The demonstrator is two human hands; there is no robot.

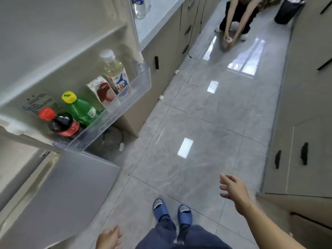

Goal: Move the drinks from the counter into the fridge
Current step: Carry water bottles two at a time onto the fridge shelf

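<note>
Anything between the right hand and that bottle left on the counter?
Nothing visible. The right hand is empty over open floor, and the clear bottle stands exposed on the counter, just past the open fridge door. A crouching person is further along the aisle.

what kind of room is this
Most likely a home kitchen: an open fridge door shelf holding drinks, a pale counter with a water bottle on it, and handled cabinets along a tiled floor.
</note>
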